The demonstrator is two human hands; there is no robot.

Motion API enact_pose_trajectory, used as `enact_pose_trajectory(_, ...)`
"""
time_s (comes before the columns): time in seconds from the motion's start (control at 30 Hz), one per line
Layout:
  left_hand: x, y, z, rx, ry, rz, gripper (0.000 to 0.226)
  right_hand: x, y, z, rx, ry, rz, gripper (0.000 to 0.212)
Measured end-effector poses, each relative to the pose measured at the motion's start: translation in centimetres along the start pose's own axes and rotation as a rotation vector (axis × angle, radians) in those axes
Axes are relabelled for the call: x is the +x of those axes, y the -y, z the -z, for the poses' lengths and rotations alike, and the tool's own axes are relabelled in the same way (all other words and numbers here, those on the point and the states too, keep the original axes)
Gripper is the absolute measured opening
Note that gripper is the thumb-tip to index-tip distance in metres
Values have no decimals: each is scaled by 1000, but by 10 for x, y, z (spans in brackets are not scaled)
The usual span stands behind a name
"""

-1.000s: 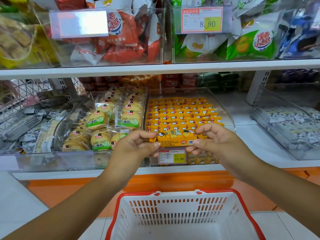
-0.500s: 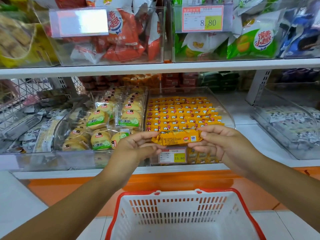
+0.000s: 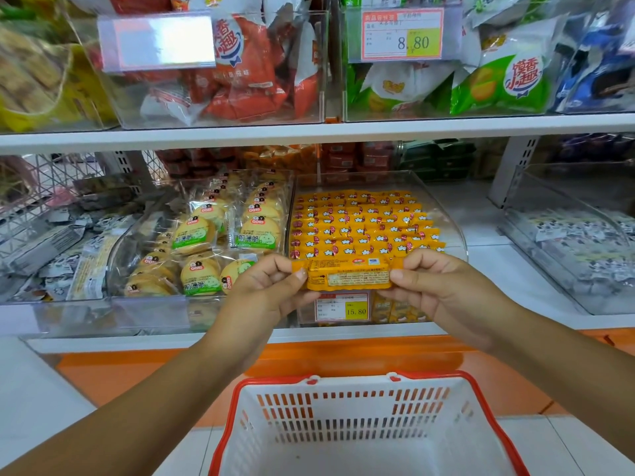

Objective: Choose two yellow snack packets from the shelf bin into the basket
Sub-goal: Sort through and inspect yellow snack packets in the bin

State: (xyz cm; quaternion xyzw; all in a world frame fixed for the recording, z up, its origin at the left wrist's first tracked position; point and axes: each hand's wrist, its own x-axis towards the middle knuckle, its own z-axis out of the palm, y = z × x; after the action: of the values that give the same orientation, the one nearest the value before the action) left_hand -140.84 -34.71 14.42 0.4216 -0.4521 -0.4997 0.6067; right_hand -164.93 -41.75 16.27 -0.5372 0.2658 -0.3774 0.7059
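A yellow snack packet is held flat between both hands in front of the clear shelf bin, its printed back turned toward me. My left hand pinches its left end and my right hand pinches its right end. Rows of several more yellow packets fill the bin behind. Below, on the floor, stands the white basket with a red rim; nothing shows inside it.
A price tag reading 15.80 hangs on the bin front. A bin of round biscuit packs sits to the left, a bin of grey-white packets to the right. An upper shelf carries red and green snack bags.
The packet has come up out of the bin toward me and been turned over, so its printed back now faces me. Both hands keep hold of its ends.
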Motion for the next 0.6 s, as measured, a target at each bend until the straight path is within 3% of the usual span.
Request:
enact_pose_trajectory(0.13, 1, 3, 1, -19, -55, -31, 8, -1, -1, -4, -40, -32, 1, 8)
enact_pose_trajectory(0.23, 2, 3, 1, -18, -136, -54, 32, -2, -2, -8, -84, -102, 40, 19)
enact_pose_trajectory(0.37, 1, 5, -2, 63, -212, -82, 20, -2, -3, -12, -112, -109, 75, 15)
enact_pose_trajectory(0.5, 1, 7, -1, 115, -155, -41, 36, -2, -5, -12, -121, -116, 56, 7)
enact_pose_trajectory(0.6, 1, 8, 0, 167, -126, -4, 45, -2, -3, -11, -161, -115, 34, 40)
